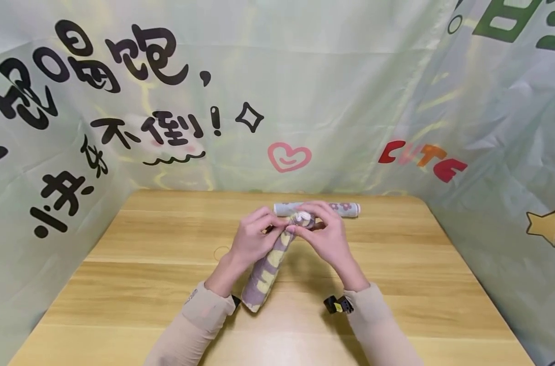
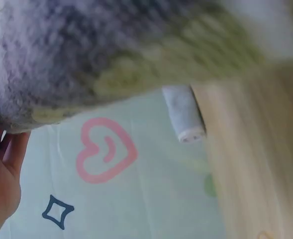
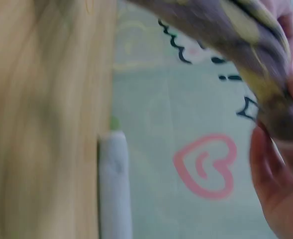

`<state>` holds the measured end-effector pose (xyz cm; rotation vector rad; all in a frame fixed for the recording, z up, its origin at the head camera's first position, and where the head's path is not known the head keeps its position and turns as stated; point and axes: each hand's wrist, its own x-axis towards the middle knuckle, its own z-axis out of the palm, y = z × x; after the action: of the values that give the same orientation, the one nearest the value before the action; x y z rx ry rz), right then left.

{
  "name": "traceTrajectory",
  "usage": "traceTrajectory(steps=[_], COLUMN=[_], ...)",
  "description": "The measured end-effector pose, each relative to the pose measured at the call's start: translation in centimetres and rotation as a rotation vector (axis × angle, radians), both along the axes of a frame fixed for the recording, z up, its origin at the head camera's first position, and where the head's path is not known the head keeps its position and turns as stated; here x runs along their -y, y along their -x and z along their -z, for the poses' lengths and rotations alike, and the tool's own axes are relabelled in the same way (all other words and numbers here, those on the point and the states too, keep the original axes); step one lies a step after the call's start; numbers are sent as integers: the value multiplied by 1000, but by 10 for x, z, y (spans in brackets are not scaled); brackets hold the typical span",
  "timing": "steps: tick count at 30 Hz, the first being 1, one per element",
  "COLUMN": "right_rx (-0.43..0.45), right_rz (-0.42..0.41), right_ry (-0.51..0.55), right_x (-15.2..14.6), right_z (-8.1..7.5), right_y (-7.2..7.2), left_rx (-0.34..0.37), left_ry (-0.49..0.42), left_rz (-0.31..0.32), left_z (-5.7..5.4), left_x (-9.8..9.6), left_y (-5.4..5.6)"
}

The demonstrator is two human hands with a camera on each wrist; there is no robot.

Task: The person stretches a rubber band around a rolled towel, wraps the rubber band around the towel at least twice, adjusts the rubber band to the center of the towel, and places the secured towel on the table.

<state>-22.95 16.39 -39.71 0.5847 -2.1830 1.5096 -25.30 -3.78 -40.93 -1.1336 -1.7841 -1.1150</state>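
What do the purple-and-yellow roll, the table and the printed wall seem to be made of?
Purple-and-yellow roll: probably towelling or plush cloth; its surface looks soft and fuzzy up close. Table: wood or wood-look laminate, pale grain with a slight sheen; I cannot tell which. Printed wall: likely thin, smooth fabric or plastic sheeting, given its creases and folds.

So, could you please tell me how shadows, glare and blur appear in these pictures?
Head: soft shadows and a pale glare on the table; left wrist: held roll blurred at upper right; right wrist: table blurred, dim shadows across it.
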Motion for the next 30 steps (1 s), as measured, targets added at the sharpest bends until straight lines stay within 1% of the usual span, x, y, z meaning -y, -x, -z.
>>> traceTrajectory(steps=[2, 3, 4, 6, 9, 11, 12, 14, 17, 18, 20, 21, 26, 28, 30], right_rx=[-47, -50, -38, 33, 184, 252, 269, 273, 279, 284, 289, 291, 270, 255, 246], right_rz=[-43, -68, -107, -185, -301, -370, -401, -457, -517, -522, -505, -482, -340, -305, -283], right_ry=[-101, -143, -164, -177, -133, -103, -100, -94, -49, -24, 29, 48, 69, 93, 145], right_x=[-6, -9, -11, -17, -24, -29, -30, -32, -34, -34, -34, -33, -28, -25, -22], right_z=[1, 0, -1, -2, -4, -3, -3, -3, -5, -6, -9, -10, -12, -10, -9], right_y=[1, 2, 3, 5, 8, 8, 7, 6, 5, 5, 3, 3, 4, 3, 3], left_rx=[-8, -8, -3, 11, 42, 58, 66, 76, 87, 88, 85, 85, 56, 37, 17], left_ry=[57, 84, 105, 132, 148, 141, 136, 123, 96, 90, 84, 84, 105, 96, 78], left_rz=[20, 31, 46, 73, 118, 141, 147, 153, 132, 127, 108, 99, 83, 84, 80], left_z=[1, 0, -1, -4, -9, -10, -10, -10, -11, -11, -14, -15, -20, -19, -18], left_x=[2, 4, 5, 8, 10, 10, 10, 10, 10, 11, 11, 11, 9, 8, 6], left_y=[0, -1, -1, 0, 1, 1, 1, 0, 0, 0, -1, -2, -4, -5, -6])
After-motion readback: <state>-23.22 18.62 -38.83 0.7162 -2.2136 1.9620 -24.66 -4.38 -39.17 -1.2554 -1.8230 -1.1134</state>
